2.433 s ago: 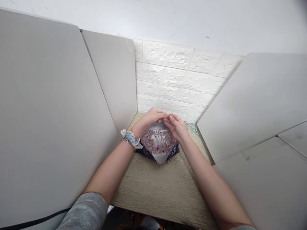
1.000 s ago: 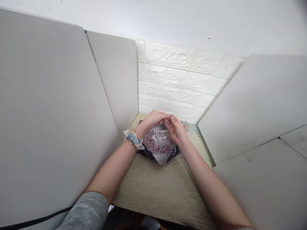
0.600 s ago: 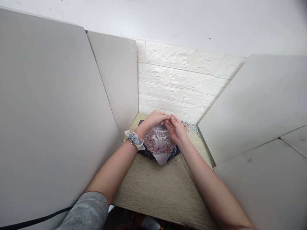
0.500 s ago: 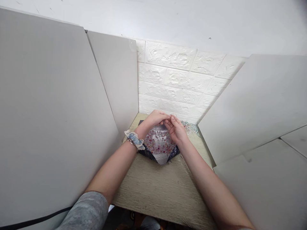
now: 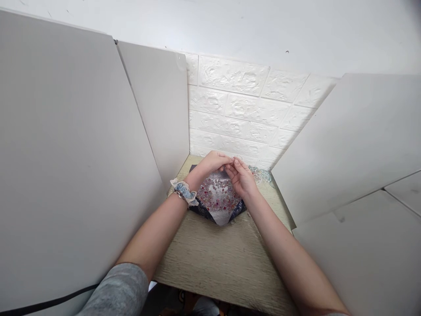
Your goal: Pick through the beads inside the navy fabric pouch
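Head view: left hand (image 5: 210,163) and right hand (image 5: 242,177) meeting at 12 o'clock over the tray (image 5: 219,217) of beads (image 5: 217,195), fingertips pinched narrow; held item too small to tell. Bare table (image 5: 217,259) toward 6; panels (image 5: 75,166) close at 9 and 3.

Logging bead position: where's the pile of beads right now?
Head view, centre: the beads lie on a silvery sheet at the table's far end, below the left hand and right hand.
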A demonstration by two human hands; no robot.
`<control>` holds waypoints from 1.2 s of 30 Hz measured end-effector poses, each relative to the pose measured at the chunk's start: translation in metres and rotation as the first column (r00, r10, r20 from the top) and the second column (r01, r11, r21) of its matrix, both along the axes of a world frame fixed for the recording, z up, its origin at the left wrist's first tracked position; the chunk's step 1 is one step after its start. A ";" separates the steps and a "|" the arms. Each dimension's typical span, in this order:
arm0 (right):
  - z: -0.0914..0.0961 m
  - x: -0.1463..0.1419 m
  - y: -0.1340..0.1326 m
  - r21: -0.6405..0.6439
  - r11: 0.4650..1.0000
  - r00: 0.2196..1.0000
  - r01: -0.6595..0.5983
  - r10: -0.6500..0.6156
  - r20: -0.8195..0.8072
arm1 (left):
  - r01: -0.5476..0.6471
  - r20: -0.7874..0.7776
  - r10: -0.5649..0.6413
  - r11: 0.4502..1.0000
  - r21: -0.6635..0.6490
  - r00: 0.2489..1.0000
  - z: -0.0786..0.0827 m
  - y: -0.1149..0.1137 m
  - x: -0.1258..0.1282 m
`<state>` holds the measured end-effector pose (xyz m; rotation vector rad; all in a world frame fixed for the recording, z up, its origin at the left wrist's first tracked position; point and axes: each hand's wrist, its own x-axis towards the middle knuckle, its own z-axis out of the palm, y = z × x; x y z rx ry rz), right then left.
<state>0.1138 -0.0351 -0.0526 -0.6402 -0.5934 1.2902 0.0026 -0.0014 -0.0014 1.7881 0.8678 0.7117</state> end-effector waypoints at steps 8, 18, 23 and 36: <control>0.001 0.000 0.000 -0.016 1.000 1.000 0.019 -0.020 -0.008 | -0.006 -0.020 0.006 1.000 0.006 1.000 0.001 0.000 0.000; -0.003 0.001 0.002 -0.010 1.000 1.000 0.004 -0.004 -0.020 | -0.020 -0.038 0.020 1.000 0.002 0.999 -0.002 0.002 0.001; -0.004 0.001 0.002 0.001 1.000 1.000 0.004 -0.004 -0.014 | -0.014 -0.020 0.015 1.000 0.017 1.000 -0.003 0.003 0.001; -0.005 0.000 0.001 0.050 0.999 0.997 0.001 -0.005 0.075 | -0.029 -0.021 0.029 1.000 -0.001 0.999 0.002 -0.001 -0.001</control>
